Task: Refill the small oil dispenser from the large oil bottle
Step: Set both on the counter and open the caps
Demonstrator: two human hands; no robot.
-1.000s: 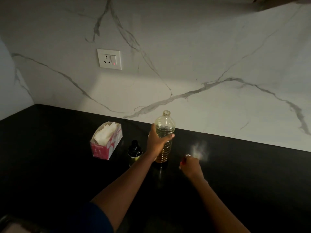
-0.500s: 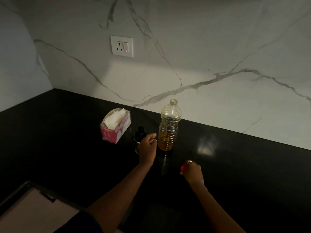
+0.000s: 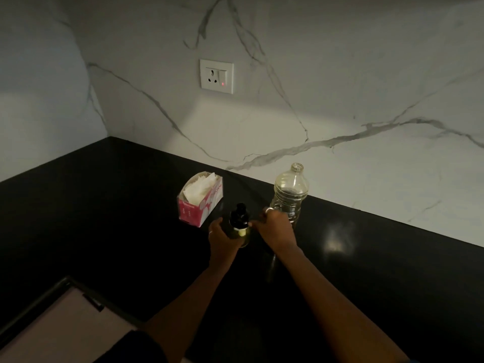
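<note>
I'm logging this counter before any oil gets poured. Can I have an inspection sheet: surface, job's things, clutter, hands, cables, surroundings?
Surface: black countertop, glossy, with a light reflection right of the bottle.
Job's things: small oil dispenser upright, black cap on; large oil bottle upright behind the right hand, uncapped.
Clutter: tissue box, open, left of the dispenser.
Hands: left hand grips the dispenser's body; right hand has fingertips at its neck, grip unclear.
Cables: nothing seen.
Surroundings: marble-look wall; wall socket with red light on; pale panel at lower left.
</note>
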